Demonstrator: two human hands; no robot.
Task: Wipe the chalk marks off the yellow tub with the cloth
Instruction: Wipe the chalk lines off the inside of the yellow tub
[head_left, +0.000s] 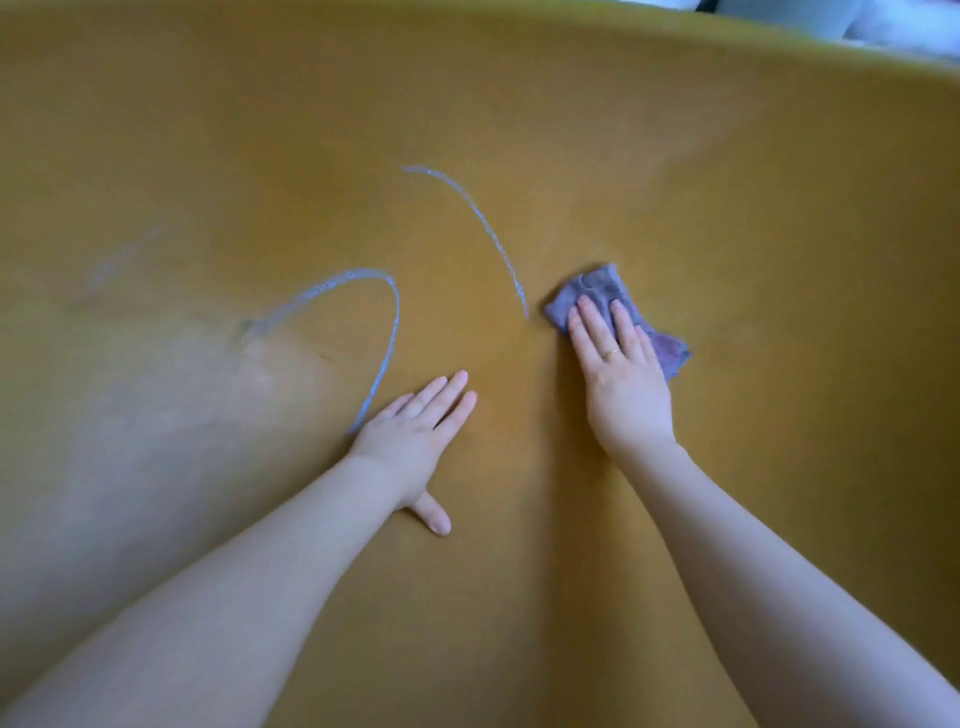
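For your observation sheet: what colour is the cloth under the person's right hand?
The cloth is purple, a greyish lilac, seen best in the head view.

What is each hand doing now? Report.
Left hand: open, flat on the yellow plastic tub.
Right hand: open, straight fingers pressing the crumpled purple cloth.

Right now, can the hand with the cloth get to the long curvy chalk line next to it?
Probably yes. The right hand presses the cloth flat on the yellow tub, just right of the long chalk line, with only bare tub between them. The left hand rests lower down, out of the way.
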